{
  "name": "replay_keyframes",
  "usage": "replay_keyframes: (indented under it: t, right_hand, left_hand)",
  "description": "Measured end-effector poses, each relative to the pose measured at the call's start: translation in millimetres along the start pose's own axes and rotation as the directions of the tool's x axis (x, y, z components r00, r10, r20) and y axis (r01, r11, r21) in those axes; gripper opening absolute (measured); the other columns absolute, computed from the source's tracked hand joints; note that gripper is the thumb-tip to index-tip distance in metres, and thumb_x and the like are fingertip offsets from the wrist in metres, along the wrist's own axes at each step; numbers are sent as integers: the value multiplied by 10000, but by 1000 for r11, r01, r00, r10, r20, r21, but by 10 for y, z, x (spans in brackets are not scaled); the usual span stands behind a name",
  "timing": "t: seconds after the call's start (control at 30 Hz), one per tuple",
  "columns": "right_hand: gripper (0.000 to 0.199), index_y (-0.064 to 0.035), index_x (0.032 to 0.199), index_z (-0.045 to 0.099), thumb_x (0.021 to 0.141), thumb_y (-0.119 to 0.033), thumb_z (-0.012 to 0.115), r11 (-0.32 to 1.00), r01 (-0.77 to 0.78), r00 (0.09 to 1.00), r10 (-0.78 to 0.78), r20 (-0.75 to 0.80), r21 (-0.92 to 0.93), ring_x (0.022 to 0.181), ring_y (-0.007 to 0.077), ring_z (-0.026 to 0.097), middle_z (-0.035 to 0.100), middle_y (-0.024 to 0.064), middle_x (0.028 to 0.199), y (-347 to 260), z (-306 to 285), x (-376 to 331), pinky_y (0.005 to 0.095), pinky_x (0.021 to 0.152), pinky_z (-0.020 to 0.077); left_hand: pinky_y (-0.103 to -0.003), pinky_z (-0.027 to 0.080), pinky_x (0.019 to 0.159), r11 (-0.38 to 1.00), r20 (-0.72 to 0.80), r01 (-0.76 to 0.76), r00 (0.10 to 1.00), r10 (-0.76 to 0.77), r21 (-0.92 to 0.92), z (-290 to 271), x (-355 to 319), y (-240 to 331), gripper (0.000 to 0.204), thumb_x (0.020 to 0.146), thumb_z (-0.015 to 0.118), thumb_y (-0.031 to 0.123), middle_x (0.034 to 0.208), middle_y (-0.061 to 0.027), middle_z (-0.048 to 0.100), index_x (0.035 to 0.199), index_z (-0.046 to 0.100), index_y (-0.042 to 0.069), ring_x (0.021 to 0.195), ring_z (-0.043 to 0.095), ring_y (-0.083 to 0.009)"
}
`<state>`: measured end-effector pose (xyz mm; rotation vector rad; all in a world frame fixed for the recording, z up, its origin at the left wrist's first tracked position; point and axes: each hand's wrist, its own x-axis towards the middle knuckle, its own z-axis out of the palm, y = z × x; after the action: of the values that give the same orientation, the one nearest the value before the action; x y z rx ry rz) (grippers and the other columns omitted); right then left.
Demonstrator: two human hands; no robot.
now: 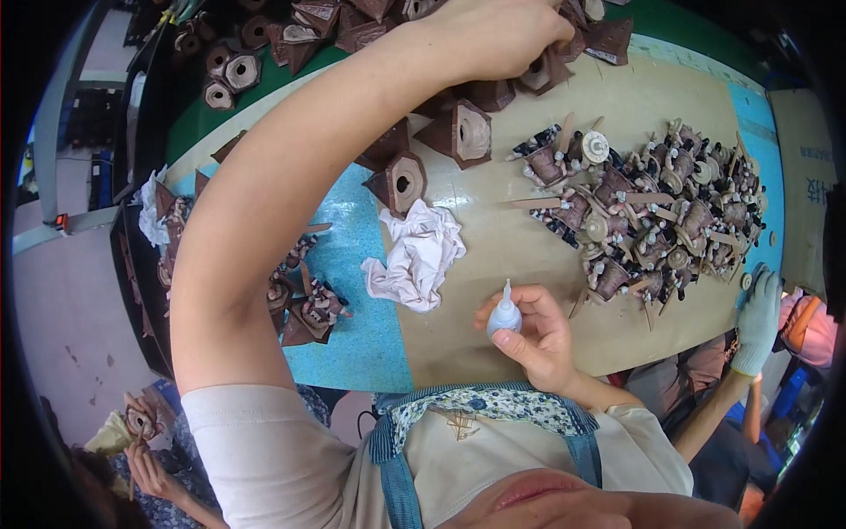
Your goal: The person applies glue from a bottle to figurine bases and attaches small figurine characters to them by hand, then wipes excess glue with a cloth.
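My left hand [507, 37] reaches far across the table into a pile of brown pointed pieces [467, 132], some with pale hollow undersides with a hole. Its fingers curl down onto one brown piece [575, 40] at the pile's edge; the fingertips are partly hidden. Close to my body, my right hand [545, 339] is wrapped round a small white squeeze bottle [504, 316], its thin nozzle pointing up. A crumpled white tissue [419, 256] lies left of the bottle.
Many small painted figurines [656, 216] with flat sticks crowd the table's right side. More figurines on brown pieces [313, 313] stand on the blue mat [361, 357] at left, partly behind my arm. A co-worker's gloved hand [758, 322] rests at the right edge; another person [154, 458] sits lower left.
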<state>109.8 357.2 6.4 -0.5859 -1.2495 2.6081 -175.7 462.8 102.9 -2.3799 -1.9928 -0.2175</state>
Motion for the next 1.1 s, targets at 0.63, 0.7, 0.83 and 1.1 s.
replay_keyframes:
  t: [0.63, 0.7, 0.83, 1.1]
  right_hand:
    - [346, -7, 1164, 424, 869, -35, 601, 975, 217, 976, -216, -33, 44, 998, 199, 589, 592, 143, 1079, 63, 42, -122, 342, 894, 464]
    - [347, -5, 1164, 427, 867, -39, 603, 975, 222, 974, -221, -47, 9, 997, 197, 589, 595, 142, 1074, 87, 47, -104, 337, 887, 465]
    - [364, 5, 1168, 435, 861, -73, 614, 948, 314, 945, -317, -75, -59, 975, 193, 596, 609, 144, 1059, 102, 30, -91, 314, 852, 467]
    - [360, 15, 1187, 440, 874, -56, 605, 904, 399, 906, -414, -85, -151, 962, 204, 615, 605, 156, 1083, 97, 96, -15, 343, 887, 488]
  left_hand:
    - [-377, 492, 730, 688, 464, 629, 761, -452, -361, -156, -2267, 1748, 297, 671, 714, 57, 845, -133, 620, 937, 589, 18, 825, 605, -311]
    - [-344, 486, 741, 407, 236, 731, 601, -763, -548, 82, -2329, 1892, 306, 715, 740, 105, 881, -116, 635, 974, 608, 9, 812, 605, -273]
    - [-387, 463, 797, 501, 11, 596, 650, -760, -627, 427, -2552, 1989, 455, 694, 784, 167, 991, -171, 625, 1065, 588, -11, 911, 567, -321]
    - [-444, 399, 892, 687, -139, 444, 774, -617, -576, 682, -2589, 1979, 649, 639, 794, 164, 1092, -177, 561, 1174, 491, -46, 997, 506, -368]
